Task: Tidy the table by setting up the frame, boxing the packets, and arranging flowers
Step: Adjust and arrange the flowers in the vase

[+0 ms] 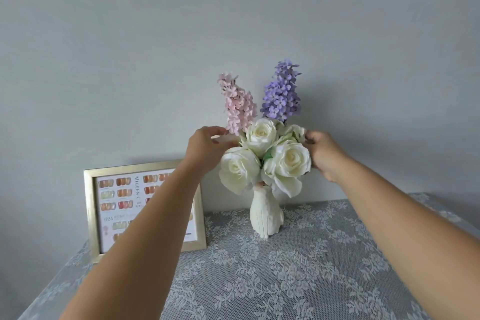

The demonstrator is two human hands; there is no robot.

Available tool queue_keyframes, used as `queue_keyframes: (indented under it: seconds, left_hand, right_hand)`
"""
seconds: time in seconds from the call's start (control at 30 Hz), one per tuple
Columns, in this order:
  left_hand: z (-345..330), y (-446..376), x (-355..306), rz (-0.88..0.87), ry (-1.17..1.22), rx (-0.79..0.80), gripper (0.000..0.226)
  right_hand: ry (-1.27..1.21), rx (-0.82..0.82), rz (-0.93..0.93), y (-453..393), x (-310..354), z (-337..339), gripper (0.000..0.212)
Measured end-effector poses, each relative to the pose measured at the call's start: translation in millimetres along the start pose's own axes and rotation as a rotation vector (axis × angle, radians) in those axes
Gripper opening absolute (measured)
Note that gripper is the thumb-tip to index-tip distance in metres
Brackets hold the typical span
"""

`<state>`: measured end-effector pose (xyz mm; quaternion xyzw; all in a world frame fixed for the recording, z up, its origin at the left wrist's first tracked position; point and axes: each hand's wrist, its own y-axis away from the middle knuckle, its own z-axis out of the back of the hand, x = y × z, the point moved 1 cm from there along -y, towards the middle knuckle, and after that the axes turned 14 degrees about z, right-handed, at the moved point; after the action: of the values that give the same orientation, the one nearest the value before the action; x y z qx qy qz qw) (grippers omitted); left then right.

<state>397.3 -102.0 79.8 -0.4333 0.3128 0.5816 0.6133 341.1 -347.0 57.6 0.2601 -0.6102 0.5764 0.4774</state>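
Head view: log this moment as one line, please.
step: arranging flowers | left hand: at pink spray | right hand: at white roses | vase: upright | frame: standing

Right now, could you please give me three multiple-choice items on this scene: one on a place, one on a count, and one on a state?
1. Where does the gold picture frame stand?
A. Left of the white vase, by the wall
B. Right of the vase
C. Flat at the table's front edge

2. How many tall flower spikes rise above the white roses?
A. One
B. Two
C. Four

3. What are the hands doing?
A. Resting on the lace tablecloth
B. Lifting the frame
C. Touching the bouquet on both sides

Answers: 1 A, the frame stands upright left of the vase. 2 B, one pink spike and one purple spike. 3 C, the left hand and right hand flank the flowers.
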Motion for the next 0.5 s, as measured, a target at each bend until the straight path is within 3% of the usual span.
queue_keyframes:
  seconds: [0.1,0.3,0.5]
  left_hand:
    - [-1.8,5.4,1.4,-0.061,-0.057,-0.039,0.03]
    - [14.0,8.7,14.3,-0.12,0.025,-0.051,0.044]
    - [8.7,19.2,24.0,-0.117,0.017,-0.058,0.041]
  right_hand:
    - [0.066,0.014,0.015,1.3,-1.6,-3.4,0.017]
    - [0.044,-0.006,0.057,-1.2,7.5,5.4,0.018]
    - [-0.124,-0.151,0.003,-9.4,13.6,25.2,0.02]
